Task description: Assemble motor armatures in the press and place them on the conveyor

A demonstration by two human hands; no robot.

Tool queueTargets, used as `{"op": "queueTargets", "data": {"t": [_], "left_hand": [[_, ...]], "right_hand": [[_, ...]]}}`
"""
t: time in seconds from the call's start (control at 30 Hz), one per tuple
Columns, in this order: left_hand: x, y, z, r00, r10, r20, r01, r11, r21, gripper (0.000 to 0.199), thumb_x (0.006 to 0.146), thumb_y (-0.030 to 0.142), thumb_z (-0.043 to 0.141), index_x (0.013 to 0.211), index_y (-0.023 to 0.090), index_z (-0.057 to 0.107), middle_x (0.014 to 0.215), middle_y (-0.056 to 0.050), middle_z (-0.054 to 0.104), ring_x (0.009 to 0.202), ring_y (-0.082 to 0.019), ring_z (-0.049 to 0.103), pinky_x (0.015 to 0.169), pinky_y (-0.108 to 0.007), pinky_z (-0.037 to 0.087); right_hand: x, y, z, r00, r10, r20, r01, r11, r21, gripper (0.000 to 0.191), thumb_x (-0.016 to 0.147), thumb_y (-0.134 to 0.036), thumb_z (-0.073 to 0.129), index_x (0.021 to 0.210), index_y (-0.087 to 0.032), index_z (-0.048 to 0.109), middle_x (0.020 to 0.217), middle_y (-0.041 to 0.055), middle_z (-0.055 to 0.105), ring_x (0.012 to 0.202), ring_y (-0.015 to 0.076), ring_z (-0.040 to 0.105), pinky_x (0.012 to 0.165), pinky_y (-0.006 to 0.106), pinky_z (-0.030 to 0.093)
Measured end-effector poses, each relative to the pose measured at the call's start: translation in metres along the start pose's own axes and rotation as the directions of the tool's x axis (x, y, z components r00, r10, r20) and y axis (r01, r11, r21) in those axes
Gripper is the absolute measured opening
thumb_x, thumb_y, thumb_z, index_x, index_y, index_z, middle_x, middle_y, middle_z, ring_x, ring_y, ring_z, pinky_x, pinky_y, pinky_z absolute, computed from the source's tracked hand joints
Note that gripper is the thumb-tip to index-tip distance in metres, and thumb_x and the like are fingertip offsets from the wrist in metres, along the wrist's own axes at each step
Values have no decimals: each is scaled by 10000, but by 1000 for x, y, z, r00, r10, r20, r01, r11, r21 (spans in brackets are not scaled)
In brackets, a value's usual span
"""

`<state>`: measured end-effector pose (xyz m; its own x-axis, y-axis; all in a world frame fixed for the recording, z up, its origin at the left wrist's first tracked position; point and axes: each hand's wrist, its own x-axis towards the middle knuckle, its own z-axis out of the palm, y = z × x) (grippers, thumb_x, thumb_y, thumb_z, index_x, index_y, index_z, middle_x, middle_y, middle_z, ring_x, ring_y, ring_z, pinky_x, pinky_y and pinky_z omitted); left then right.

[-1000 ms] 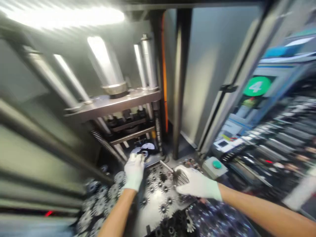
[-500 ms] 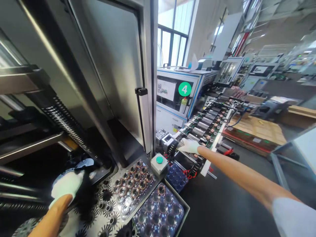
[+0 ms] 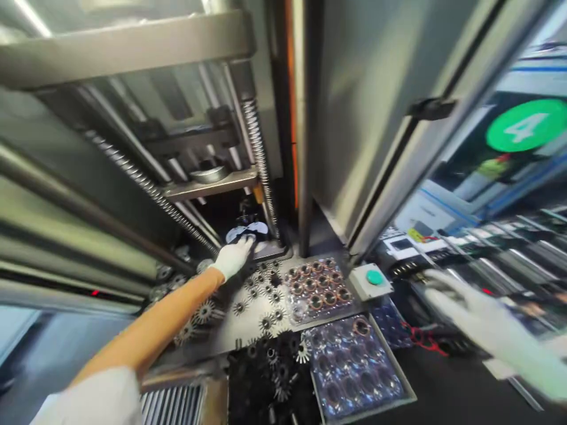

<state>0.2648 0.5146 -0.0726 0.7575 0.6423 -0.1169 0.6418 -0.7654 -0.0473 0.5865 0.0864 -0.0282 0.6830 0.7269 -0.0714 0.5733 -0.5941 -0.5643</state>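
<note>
My left hand (image 3: 234,258), in a white glove, reaches into the press (image 3: 208,192). Its fingers are together and bent down at the white, round-lobed plate (image 3: 257,228) at the press's base; whatever they grip is hidden. At the right, my gloved right hand (image 3: 473,313) is smeared by motion, with its fingers stretched out and nothing visible in them. It is beside the conveyor with metal shafts (image 3: 500,271). Toothed dark metal parts (image 3: 266,321) lie scattered on the metal table near my left forearm.
A clear plastic tray (image 3: 319,289) holds several copper-coloured rings. Before it, another blister tray (image 3: 354,366) has one ring in a corner pocket. A box with a green button (image 3: 373,277) stands beside the door post (image 3: 425,159). Spring-wound rods (image 3: 261,159) flank my left hand.
The view has swung left toward the press. My left hand has moved forward to the white plate. My right hand has drawn back from over the conveyor's shafts.
</note>
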Motion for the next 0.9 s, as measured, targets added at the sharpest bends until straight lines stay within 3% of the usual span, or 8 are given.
{"op": "queueTargets", "data": {"t": [0.07,0.13,0.23,0.37,0.5,0.6,0.73,0.9], "left_hand": [[6,-4,1,1000,-23,9,24,1000,-18,464,929,255,293,1385,214,367,1387,-195,475,990,-262,644,860,-406,487],[13,0,-1,999,-44,-2,44,998,-39,451,922,229,302,1357,159,397,1333,-227,512,1015,-274,638,866,-417,489],[3,3,-15,998,-58,-18,56,995,-79,442,886,188,377,1320,140,449,1286,-206,566,1036,-258,639,874,-377,502],[-99,-39,-34,978,-156,-140,143,985,-101,508,888,148,326,1393,126,373,1407,-162,490,1228,-220,533,1025,-328,430],[-258,-123,-5,818,-450,-358,424,892,-153,569,872,153,303,1436,82,303,1402,-180,495,1252,-280,514,1057,-436,415],[-328,-169,43,852,-466,-238,444,884,-144,590,790,54,291,1354,89,462,1368,-136,545,1257,-233,518,1092,-380,390],[-336,-188,73,886,-449,-116,445,893,-61,601,768,21,286,1315,99,522,1398,-113,517,1300,-212,473,1152,-384,292],[-304,-151,24,891,-426,-160,426,904,-35,503,842,126,346,1304,165,542,1377,-103,543,1288,-259,477,1137,-480,282]], "right_hand": [[-23,-56,38,962,-89,256,73,995,71,483,849,-519,530,1282,-309,577,1157,133,669,1038,281,640,916,427,487],[-28,-133,80,814,-336,474,266,941,210,449,866,-500,523,1273,-321,587,1254,62,628,1146,277,583,1011,442,438],[12,-256,130,680,-644,350,527,762,377,457,906,-410,494,1348,-298,511,1371,10,537,1241,216,506,1084,387,368],[78,-355,174,717,-671,189,663,740,111,401,904,-349,501,1276,-218,577,1298,61,591,1174,225,543,1019,375,408],[57,-352,241,486,-726,487,855,511,-92,322,884,-315,527,1162,-210,650,1163,95,648,1052,238,603,908,347,452],[17,-329,286,397,-667,631,898,424,-116,273,880,-250,517,1089,-176,677,1067,123,670,969,245,629,838,347,465],[-2,-317,295,415,-639,648,891,429,-148,274,879,-131,446,976,-117,702,934,141,681,898,245,637,821,355,463],[-8,-291,246,570,-709,414,739,663,120,412,856,-158,474,1246,-228,588,1061,71,634,975,177,595,889,303,452]]}}
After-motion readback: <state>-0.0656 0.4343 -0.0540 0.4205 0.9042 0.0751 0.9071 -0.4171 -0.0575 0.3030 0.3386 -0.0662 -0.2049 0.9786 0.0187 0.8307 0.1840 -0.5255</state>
